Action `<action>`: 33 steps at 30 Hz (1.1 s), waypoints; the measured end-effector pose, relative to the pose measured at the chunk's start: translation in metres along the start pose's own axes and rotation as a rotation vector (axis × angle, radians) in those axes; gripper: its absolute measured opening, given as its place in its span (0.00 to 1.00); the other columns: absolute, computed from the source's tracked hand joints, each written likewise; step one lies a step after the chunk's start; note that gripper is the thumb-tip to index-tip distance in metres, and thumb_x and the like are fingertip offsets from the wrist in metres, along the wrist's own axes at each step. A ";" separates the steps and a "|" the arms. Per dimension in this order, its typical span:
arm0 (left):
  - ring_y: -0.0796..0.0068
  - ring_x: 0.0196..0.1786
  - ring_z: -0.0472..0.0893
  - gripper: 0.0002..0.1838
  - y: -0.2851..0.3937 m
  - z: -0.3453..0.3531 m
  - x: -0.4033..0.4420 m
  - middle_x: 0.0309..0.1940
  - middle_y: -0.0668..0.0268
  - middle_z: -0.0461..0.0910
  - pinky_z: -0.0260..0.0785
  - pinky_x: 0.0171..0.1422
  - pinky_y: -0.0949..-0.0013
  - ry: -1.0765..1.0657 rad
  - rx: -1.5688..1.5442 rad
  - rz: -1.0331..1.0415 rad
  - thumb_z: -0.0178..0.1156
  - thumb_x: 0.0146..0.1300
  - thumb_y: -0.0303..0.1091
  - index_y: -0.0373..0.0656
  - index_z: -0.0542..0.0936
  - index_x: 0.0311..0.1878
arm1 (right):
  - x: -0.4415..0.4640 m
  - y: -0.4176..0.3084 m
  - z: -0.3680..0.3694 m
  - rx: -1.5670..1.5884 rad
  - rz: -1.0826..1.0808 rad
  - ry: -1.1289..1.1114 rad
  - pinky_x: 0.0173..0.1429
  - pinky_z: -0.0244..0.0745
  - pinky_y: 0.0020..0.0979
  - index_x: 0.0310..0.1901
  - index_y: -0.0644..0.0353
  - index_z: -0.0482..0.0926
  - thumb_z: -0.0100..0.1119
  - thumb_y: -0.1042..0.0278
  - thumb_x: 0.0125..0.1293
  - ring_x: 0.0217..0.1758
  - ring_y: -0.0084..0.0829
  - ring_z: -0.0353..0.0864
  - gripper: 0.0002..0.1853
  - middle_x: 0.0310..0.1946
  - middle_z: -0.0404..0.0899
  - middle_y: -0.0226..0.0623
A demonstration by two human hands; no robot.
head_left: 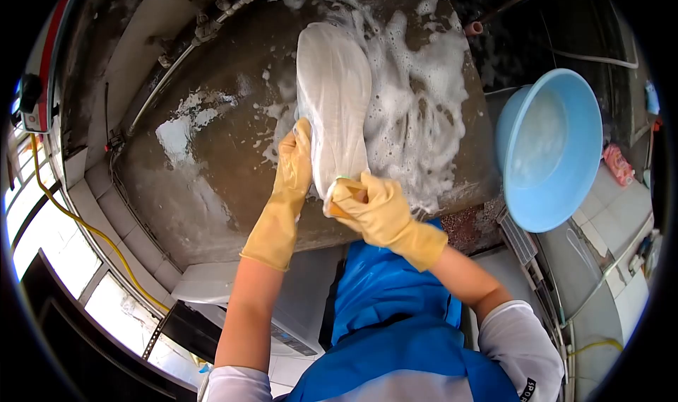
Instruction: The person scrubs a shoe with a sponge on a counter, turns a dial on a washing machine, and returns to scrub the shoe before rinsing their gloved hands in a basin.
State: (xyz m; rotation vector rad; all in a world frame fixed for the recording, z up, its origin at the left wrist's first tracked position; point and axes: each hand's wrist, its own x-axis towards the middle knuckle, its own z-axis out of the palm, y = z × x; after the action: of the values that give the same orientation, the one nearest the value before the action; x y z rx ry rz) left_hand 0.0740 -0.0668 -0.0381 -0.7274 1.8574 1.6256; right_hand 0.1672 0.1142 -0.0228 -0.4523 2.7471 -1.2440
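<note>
A long white sole-shaped piece (333,84), wet and soapy, lies on the brown slab (233,140), its narrow end towards me. My left hand (295,155), in a yellow rubber glove, is closed on its left edge, with the thumb along the side. At the narrow end, my gloved right hand (371,205) is closed around a small orange-brown block (346,194) with a thin green edge, pressed against the white piece. Whether the block is a brush or a sponge is unclear. The right fingers hide part of it.
White foam (417,91) covers the slab's right side. A light blue basin (510,148) with cloudy water stands to the right, near a pink packet (618,165). Pipes and a tap (206,29) run along the left wall. My blue apron (395,282) reaches the slab's front edge.
</note>
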 end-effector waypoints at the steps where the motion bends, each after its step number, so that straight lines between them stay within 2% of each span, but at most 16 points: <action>1: 0.83 0.48 0.80 0.31 0.001 0.000 -0.001 0.47 0.70 0.88 0.74 0.54 0.72 -0.002 0.020 0.015 0.47 0.84 0.59 0.38 0.86 0.55 | 0.022 0.028 0.001 -0.068 -0.099 0.042 0.41 0.77 0.44 0.61 0.51 0.83 0.66 0.52 0.70 0.39 0.46 0.81 0.22 0.60 0.81 0.50; 4: 0.83 0.48 0.80 0.31 0.005 0.002 0.001 0.46 0.70 0.88 0.74 0.54 0.72 0.028 0.053 -0.040 0.47 0.84 0.58 0.38 0.86 0.55 | 0.150 0.117 -0.010 -0.184 -0.233 0.297 0.33 0.76 0.47 0.62 0.54 0.81 0.60 0.53 0.75 0.36 0.47 0.84 0.21 0.54 0.83 0.51; 6: 0.83 0.49 0.80 0.30 -0.009 -0.003 0.004 0.47 0.70 0.87 0.74 0.54 0.72 -0.003 -0.002 0.001 0.46 0.85 0.57 0.38 0.85 0.57 | 0.188 0.108 -0.025 -0.093 -0.095 0.249 0.31 0.76 0.48 0.64 0.56 0.79 0.57 0.56 0.77 0.35 0.49 0.85 0.20 0.51 0.84 0.51; 9: 0.82 0.50 0.81 0.28 -0.018 -0.004 0.004 0.49 0.70 0.87 0.74 0.55 0.72 -0.015 -0.051 0.007 0.47 0.85 0.56 0.39 0.85 0.58 | 0.134 0.060 -0.009 -0.039 -0.018 0.319 0.31 0.79 0.46 0.66 0.56 0.77 0.61 0.55 0.74 0.31 0.50 0.85 0.24 0.38 0.85 0.47; 11: 0.81 0.51 0.81 0.27 -0.011 -0.004 0.001 0.52 0.69 0.87 0.74 0.56 0.72 -0.040 -0.033 -0.006 0.48 0.85 0.54 0.39 0.84 0.61 | 0.072 0.001 -0.023 0.081 0.041 -0.015 0.36 0.82 0.46 0.67 0.48 0.78 0.66 0.52 0.69 0.34 0.49 0.85 0.26 0.35 0.81 0.43; 13: 0.81 0.53 0.82 0.27 -0.020 0.002 0.001 0.52 0.69 0.87 0.74 0.58 0.71 0.019 -0.035 0.213 0.49 0.85 0.54 0.39 0.83 0.62 | 0.113 0.004 -0.024 -0.092 0.021 0.101 0.44 0.82 0.45 0.66 0.56 0.80 0.68 0.53 0.69 0.39 0.46 0.84 0.27 0.43 0.83 0.48; 15: 0.80 0.53 0.82 0.27 -0.030 -0.007 0.007 0.53 0.69 0.86 0.75 0.58 0.71 -0.029 -0.101 0.115 0.49 0.85 0.54 0.38 0.83 0.63 | 0.207 0.023 -0.030 -0.121 -0.080 0.169 0.42 0.81 0.44 0.59 0.56 0.84 0.66 0.53 0.72 0.42 0.47 0.85 0.20 0.47 0.84 0.51; 17: 0.81 0.53 0.81 0.28 -0.022 -0.003 0.005 0.52 0.70 0.86 0.75 0.58 0.71 -0.001 -0.099 0.028 0.48 0.85 0.54 0.38 0.83 0.63 | 0.273 0.075 -0.013 -0.094 -0.073 0.105 0.38 0.79 0.46 0.55 0.58 0.85 0.64 0.56 0.74 0.37 0.45 0.85 0.16 0.45 0.85 0.50; 18: 0.83 0.45 0.80 0.27 0.000 0.006 -0.003 0.44 0.72 0.87 0.74 0.49 0.70 0.056 -0.052 -0.025 0.48 0.84 0.56 0.40 0.86 0.53 | 0.268 0.080 -0.012 -0.090 -0.068 0.104 0.38 0.79 0.46 0.55 0.58 0.85 0.64 0.56 0.74 0.37 0.45 0.85 0.16 0.45 0.85 0.50; 21: 0.85 0.44 0.77 0.27 -0.013 -0.001 0.002 0.42 0.75 0.85 0.72 0.49 0.72 0.049 0.017 -0.023 0.46 0.85 0.54 0.40 0.86 0.51 | 0.226 0.097 -0.028 0.090 -0.084 0.192 0.39 0.81 0.47 0.55 0.61 0.83 0.60 0.58 0.77 0.32 0.46 0.85 0.16 0.42 0.85 0.50; 22: 0.87 0.40 0.73 0.26 0.001 0.008 -0.003 0.37 0.78 0.81 0.69 0.46 0.73 0.071 -0.023 -0.019 0.46 0.85 0.54 0.42 0.85 0.45 | 0.188 0.080 -0.034 0.201 -0.046 0.109 0.47 0.81 0.50 0.57 0.62 0.81 0.58 0.56 0.77 0.38 0.51 0.86 0.18 0.43 0.85 0.54; 24: 0.87 0.40 0.73 0.26 -0.010 0.004 0.000 0.37 0.78 0.80 0.69 0.46 0.74 0.064 -0.029 0.017 0.47 0.85 0.54 0.42 0.84 0.45 | 0.113 0.042 -0.047 0.414 0.057 -0.043 0.62 0.81 0.56 0.62 0.62 0.77 0.54 0.52 0.78 0.49 0.61 0.87 0.23 0.46 0.84 0.64; 26: 0.86 0.41 0.73 0.26 -0.037 -0.007 0.007 0.36 0.77 0.79 0.70 0.48 0.73 0.043 -0.030 0.128 0.47 0.85 0.54 0.41 0.84 0.45 | 0.097 0.033 -0.043 0.121 -0.019 -0.083 0.58 0.81 0.54 0.64 0.59 0.78 0.58 0.49 0.75 0.48 0.60 0.86 0.25 0.57 0.81 0.61; 29: 0.85 0.44 0.75 0.27 -0.020 0.007 0.005 0.39 0.76 0.82 0.71 0.50 0.73 0.117 -0.079 0.081 0.48 0.84 0.55 0.40 0.85 0.48 | 0.193 0.091 -0.045 -0.143 -0.259 0.088 0.47 0.80 0.53 0.64 0.62 0.78 0.59 0.54 0.74 0.40 0.58 0.82 0.25 0.63 0.78 0.58; 32: 0.84 0.45 0.79 0.29 -0.017 0.002 -0.001 0.43 0.71 0.87 0.74 0.50 0.73 0.079 -0.016 0.046 0.49 0.84 0.56 0.38 0.86 0.53 | 0.203 0.106 -0.027 -0.302 -0.238 0.277 0.44 0.77 0.54 0.63 0.67 0.77 0.60 0.57 0.72 0.35 0.53 0.79 0.25 0.62 0.77 0.61; 33: 0.83 0.45 0.81 0.30 -0.010 0.005 -0.001 0.44 0.69 0.88 0.75 0.49 0.73 0.072 -0.057 -0.008 0.49 0.84 0.57 0.37 0.86 0.54 | 0.171 0.097 -0.023 -0.289 -0.171 0.194 0.44 0.78 0.52 0.64 0.69 0.77 0.62 0.58 0.71 0.35 0.51 0.81 0.26 0.62 0.77 0.62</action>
State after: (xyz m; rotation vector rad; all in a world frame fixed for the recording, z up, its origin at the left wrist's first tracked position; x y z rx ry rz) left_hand 0.0821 -0.0632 -0.0452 -0.8271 1.8625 1.6732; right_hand -0.0225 0.1395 -0.0740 -0.6347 3.1294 -0.9681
